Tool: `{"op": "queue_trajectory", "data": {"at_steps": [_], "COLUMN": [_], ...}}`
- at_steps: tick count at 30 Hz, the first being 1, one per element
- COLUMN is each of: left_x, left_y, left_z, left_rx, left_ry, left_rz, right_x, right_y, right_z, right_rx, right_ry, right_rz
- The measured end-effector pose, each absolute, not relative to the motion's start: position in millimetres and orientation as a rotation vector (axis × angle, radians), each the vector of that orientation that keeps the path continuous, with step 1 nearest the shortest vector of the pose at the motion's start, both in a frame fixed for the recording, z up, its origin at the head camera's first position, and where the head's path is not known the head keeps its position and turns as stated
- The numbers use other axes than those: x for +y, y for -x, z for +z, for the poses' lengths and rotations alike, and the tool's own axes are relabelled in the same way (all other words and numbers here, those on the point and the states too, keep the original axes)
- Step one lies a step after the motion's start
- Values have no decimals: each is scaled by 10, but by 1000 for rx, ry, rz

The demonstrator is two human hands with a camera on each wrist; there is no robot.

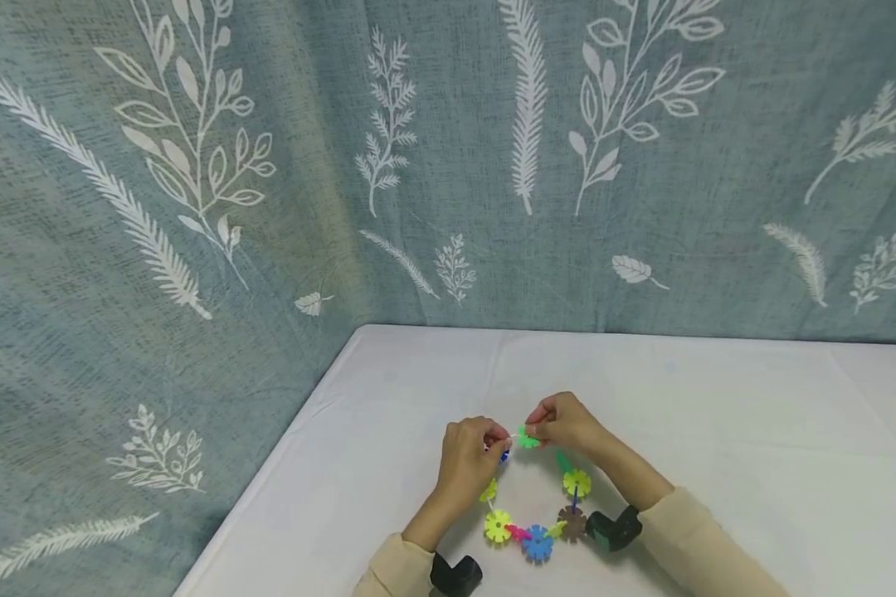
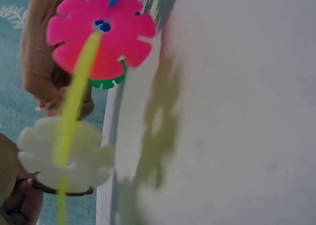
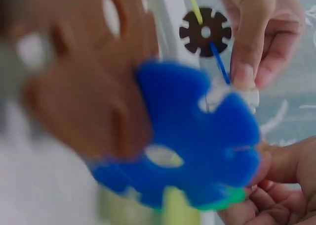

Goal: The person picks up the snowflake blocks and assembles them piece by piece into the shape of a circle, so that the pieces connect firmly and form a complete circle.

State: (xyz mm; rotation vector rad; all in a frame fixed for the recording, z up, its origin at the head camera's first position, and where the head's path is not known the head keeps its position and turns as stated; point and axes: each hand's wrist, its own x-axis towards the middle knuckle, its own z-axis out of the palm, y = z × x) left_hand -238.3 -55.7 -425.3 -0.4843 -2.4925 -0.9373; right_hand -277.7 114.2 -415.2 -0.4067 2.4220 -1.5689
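My left hand and right hand are raised close together over the table, their fingertips nearly meeting. Between them hangs a loop of notched plastic flower discs. The right fingers pinch a green disc. The left fingertips grip a thin white disc, seen nearly edge-on, with a blue disc just beneath. Below are yellow, pink, blue and brown discs, slotted into one another. Large pink and blue discs partly block the wrist views.
A white cloth covers the table. Behind and left of it hangs a blue-green curtain with white leaf prints. Black wrist devices sit by both beige sleeves.
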Motion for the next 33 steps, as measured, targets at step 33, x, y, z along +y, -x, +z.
{"op": "queue_trajectory", "data": {"at_steps": [33], "left_x": [-519], "left_y": [2449], "left_z": [-4271], "left_rx": [-2798], "left_ry": [637], "left_rz": [-850], "right_x": [1461], "right_y": [2561], "right_z": [-4220], "right_rx": [2578], "right_ry": [857], "right_rz": [-1233]}}
